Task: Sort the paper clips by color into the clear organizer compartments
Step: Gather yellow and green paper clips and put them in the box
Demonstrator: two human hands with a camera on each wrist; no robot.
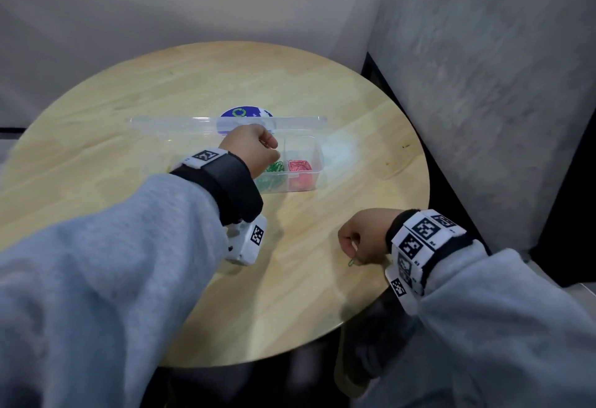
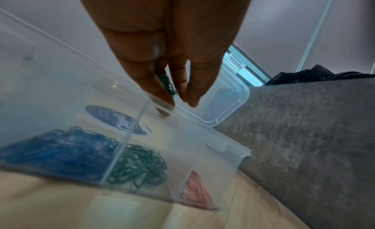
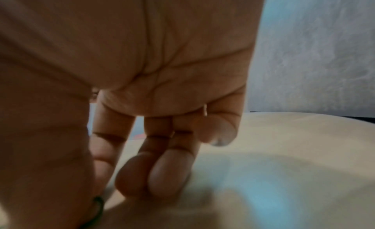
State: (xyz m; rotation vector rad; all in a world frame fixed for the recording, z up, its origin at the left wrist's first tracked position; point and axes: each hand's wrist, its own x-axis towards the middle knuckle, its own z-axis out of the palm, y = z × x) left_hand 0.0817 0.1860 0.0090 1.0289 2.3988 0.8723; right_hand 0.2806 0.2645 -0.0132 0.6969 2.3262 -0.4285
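A: The fingers of the left hand are curled in a pinch round a small bunch of green paper clips, held over the clear organizer, just above the wall between the blue pile and the green pile.

B: So this is the drop step?

A: I judge so. In the left wrist view the blue clips lie in the left compartment, the green clips in the middle one, the red clips at the right. The pinch has to clear the divider and loosen over the green section, at about four o'clock from the fingertips in that view, or clips may fall among the blue.

B: And the right hand?

A: It sits near the table's edge at about four o'clock from the organizer, thumb and forefinger pinching a single green clip at the surface of the round wooden table. The other fingers are loosely bent. That clip goes to the same green compartment.

B: Room to move?

A: The open lid stands behind the organizer at twelve o'clock, so the hands should come in from the near side. Bare wood lies between the right hand and the organizer. The table rim is close behind the right wrist, and a grey upholstered surface stands at three o'clock.
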